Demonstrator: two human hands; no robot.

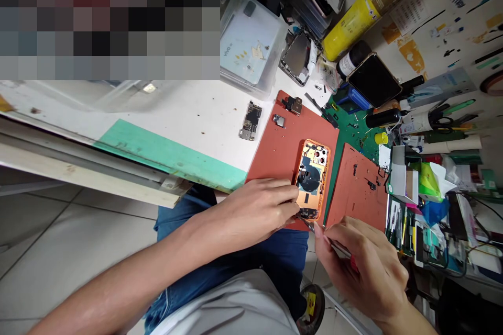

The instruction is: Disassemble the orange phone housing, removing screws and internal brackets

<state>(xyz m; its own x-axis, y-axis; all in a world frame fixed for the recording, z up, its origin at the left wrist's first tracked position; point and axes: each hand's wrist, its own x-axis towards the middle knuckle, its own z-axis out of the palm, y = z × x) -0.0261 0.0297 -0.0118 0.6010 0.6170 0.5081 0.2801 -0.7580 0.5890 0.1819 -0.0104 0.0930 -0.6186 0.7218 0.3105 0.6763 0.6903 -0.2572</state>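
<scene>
An opened orange smartphone housing (312, 179) lies on a terracotta silicone repair mat (271, 152), with a dark round charging coil showing inside it. My left hand (259, 207) rests over the housing's lower end, its fingertips pressing there. My right hand (361, 267) pinches a slim metal repair tool (334, 239), whose tip reaches the housing's lower end. The tool's exact type is hidden by my fingers. Above the housing, a small camera module (293, 105) and a metal part (279, 121) lie on the mat. A bare logic board (250, 121) sits on the white bench.
A second terracotta mat (357, 188) and a green mat (346, 120) lie to the right. Beyond them are a yellow spray can (371, 13), a dark-screened phone (374, 79), a plastic box (249, 36) and several bottles and tools. The bench edge runs left, above a tiled floor.
</scene>
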